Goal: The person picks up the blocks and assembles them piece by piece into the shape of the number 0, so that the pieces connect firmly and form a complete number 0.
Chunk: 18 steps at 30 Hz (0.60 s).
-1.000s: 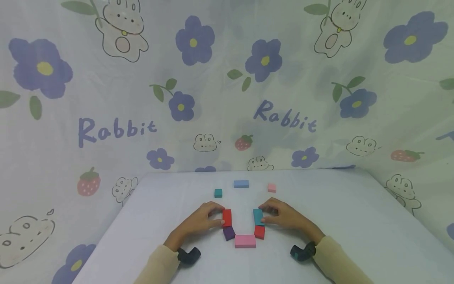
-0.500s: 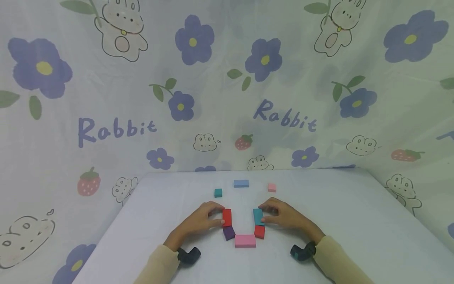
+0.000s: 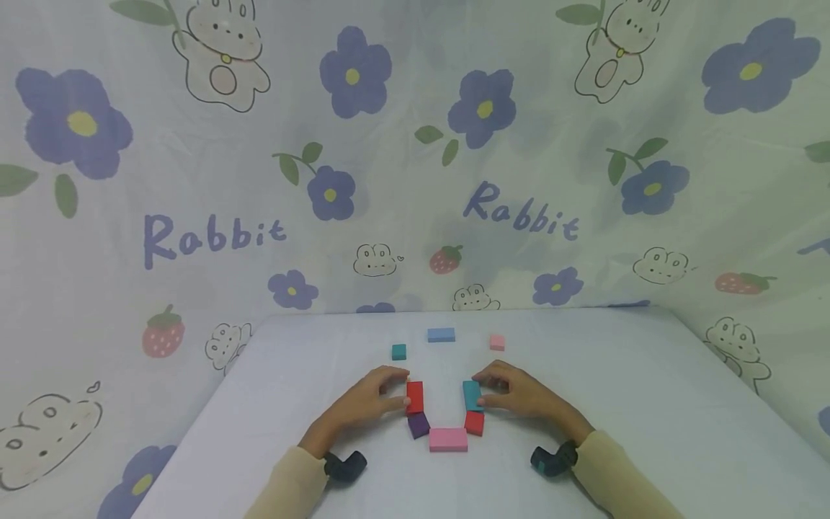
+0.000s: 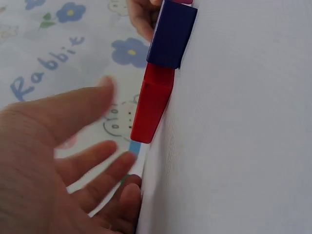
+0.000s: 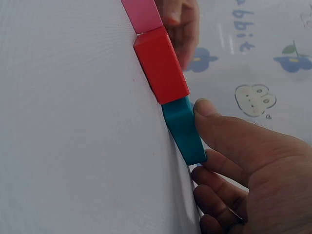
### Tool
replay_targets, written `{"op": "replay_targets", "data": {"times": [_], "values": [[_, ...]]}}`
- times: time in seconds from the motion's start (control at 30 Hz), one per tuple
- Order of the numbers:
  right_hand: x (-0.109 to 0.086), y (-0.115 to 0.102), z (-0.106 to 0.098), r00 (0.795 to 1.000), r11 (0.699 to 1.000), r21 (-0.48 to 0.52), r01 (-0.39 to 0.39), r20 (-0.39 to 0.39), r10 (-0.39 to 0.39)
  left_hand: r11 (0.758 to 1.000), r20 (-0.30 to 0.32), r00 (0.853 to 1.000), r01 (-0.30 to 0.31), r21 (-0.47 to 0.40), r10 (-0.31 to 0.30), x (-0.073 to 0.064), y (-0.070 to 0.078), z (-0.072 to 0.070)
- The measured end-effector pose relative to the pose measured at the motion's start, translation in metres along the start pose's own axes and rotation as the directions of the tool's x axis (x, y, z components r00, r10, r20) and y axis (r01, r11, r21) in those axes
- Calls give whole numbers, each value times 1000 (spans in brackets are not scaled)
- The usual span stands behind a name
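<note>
My left hand (image 3: 369, 398) is beside the upright-lying red block (image 3: 415, 397). In the left wrist view its thumb and fingers (image 4: 103, 92) stand apart from that block. My right hand (image 3: 521, 395) pinches the long teal block (image 3: 471, 396) between thumb and finger, on the table. Below the red block a purple block (image 3: 418, 425) lies tilted against its end. A smaller red block (image 3: 475, 423) touches the teal block's near end. The long pink block (image 3: 448, 440) lies crosswise at the front, so the blocks form a U shape.
Farther back on the white table (image 3: 583, 360) lie a small green block (image 3: 399, 352), a light blue block (image 3: 441, 335) and a small pale pink block (image 3: 496, 342). A patterned curtain (image 3: 415, 144) rises behind the table and at both sides.
My left hand has let go of the red block, its fingers lifting slightly away. The right hand stays where it was on the teal block, and the blocks have not moved.
</note>
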State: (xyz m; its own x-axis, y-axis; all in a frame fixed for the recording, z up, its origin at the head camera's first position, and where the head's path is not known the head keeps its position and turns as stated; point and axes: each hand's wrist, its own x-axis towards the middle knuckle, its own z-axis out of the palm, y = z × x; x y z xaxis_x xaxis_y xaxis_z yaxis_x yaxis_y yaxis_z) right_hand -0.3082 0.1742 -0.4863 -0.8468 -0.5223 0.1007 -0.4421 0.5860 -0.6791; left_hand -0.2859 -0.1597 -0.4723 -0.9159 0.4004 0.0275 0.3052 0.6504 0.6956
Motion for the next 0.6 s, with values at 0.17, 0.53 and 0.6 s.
{"op": "replay_targets", "data": {"times": [0.17,0.53,0.6], "values": [[0,-1,-2,1000,1000,19,9,-2,-9,997,-102,994,19,-69,-26,2,5,-9],[0,-1,0,1000,999,38,10,17,-11,989,-287,949,147,30,-132,28,-12,-34],[-1,-1,0,1000,999,39,8,16,-8,984,-262,953,170,42,-154,37,-15,-37]]}}
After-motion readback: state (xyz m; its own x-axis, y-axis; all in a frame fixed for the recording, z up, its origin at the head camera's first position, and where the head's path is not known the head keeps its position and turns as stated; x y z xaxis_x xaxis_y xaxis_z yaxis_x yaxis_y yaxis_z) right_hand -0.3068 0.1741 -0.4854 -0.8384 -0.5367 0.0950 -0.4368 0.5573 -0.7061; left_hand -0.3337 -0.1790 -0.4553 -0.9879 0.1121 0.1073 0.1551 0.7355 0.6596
